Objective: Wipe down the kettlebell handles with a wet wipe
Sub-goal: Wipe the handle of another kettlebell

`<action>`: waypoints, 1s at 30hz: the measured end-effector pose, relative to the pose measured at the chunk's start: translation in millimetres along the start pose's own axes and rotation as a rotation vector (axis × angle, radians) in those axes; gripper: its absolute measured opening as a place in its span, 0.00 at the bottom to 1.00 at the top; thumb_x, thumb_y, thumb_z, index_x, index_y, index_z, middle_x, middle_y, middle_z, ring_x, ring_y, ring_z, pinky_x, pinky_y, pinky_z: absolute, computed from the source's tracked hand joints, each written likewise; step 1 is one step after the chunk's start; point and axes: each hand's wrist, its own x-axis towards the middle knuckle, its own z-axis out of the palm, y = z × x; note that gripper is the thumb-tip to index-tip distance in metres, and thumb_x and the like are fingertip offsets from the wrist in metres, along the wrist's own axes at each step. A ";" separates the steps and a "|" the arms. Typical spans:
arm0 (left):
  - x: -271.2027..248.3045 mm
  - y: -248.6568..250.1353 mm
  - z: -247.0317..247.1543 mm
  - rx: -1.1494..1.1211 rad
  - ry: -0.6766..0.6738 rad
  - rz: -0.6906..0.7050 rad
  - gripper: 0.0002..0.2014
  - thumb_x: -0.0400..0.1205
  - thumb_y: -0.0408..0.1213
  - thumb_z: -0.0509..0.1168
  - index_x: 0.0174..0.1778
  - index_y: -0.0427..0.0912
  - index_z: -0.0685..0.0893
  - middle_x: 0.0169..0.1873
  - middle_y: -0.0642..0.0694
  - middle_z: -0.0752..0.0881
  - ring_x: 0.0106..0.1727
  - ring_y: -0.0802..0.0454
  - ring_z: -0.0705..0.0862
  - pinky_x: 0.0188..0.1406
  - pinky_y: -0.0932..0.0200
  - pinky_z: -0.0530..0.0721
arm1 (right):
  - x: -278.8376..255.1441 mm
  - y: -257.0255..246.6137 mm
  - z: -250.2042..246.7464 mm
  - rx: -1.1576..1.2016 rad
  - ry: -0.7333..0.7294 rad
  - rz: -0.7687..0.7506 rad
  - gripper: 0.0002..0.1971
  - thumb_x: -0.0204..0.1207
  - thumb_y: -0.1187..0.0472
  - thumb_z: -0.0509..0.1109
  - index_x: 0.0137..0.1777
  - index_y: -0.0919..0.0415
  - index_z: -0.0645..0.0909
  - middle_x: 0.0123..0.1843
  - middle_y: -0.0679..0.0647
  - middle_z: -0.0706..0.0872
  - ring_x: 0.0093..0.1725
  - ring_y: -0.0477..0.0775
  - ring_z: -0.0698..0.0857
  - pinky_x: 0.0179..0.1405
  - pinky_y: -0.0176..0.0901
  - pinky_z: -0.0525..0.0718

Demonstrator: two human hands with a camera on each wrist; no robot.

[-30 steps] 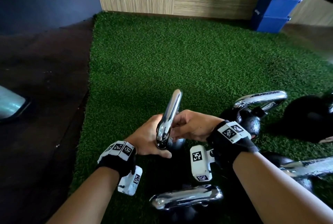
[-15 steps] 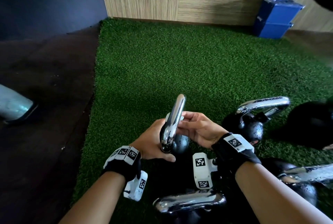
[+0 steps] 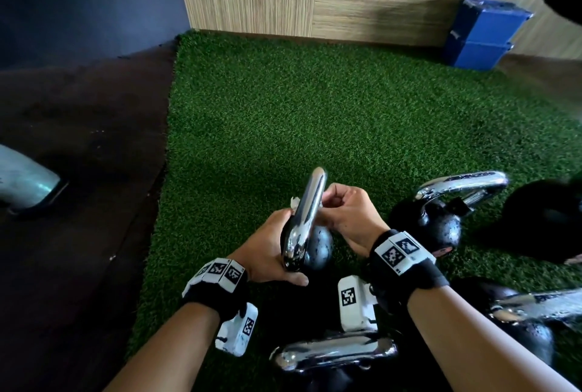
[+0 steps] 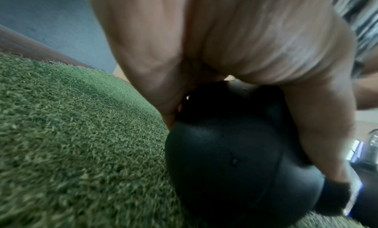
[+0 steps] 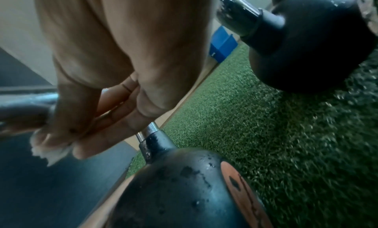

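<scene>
A small black kettlebell (image 3: 319, 246) with a chrome handle (image 3: 307, 212) stands on the green turf in front of me. My left hand (image 3: 271, 250) grips the near leg of that handle just above the ball (image 4: 225, 158). My right hand (image 3: 343, 212) is curled round the far part of the handle with a white wet wipe (image 5: 51, 152) pressed under its fingers. A corner of the wipe (image 3: 294, 202) pokes out on the handle's left side.
More chrome-handled kettlebells stand close by: one at the right (image 3: 441, 221), one at the bottom (image 3: 333, 357), one at the far right (image 3: 532, 322). Two stacked blue blocks (image 3: 482, 32) sit by the wooden wall. Dark floor (image 3: 78, 202) borders the turf on the left.
My right hand with the wipe has slid up the handle from near its base towards the top. The left hand has kept its grip.
</scene>
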 end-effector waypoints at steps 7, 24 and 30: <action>1.3 -2.1 2.0 -0.028 -0.003 -0.011 0.68 0.51 0.57 0.88 0.86 0.46 0.59 0.79 0.50 0.67 0.82 0.52 0.69 0.83 0.44 0.71 | 8.6 -2.1 1.6 -0.255 0.308 -0.125 0.10 0.66 0.70 0.85 0.35 0.63 0.85 0.33 0.56 0.92 0.30 0.50 0.91 0.35 0.47 0.91; 0.4 -10.5 7.5 -0.002 0.041 0.110 0.64 0.58 0.46 0.91 0.87 0.44 0.61 0.81 0.50 0.67 0.84 0.54 0.64 0.87 0.47 0.65 | 17.5 -6.9 16.0 -0.314 0.375 0.185 0.13 0.70 0.72 0.74 0.27 0.63 0.78 0.21 0.59 0.87 0.21 0.57 0.86 0.23 0.50 0.89; -8.6 2.9 9.8 0.232 0.105 0.052 0.66 0.58 0.67 0.84 0.88 0.48 0.57 0.84 0.52 0.64 0.85 0.53 0.64 0.86 0.46 0.66 | 15.0 -23.8 17.6 -0.703 0.269 0.197 0.07 0.74 0.66 0.75 0.42 0.60 0.78 0.32 0.54 0.88 0.26 0.49 0.89 0.20 0.32 0.85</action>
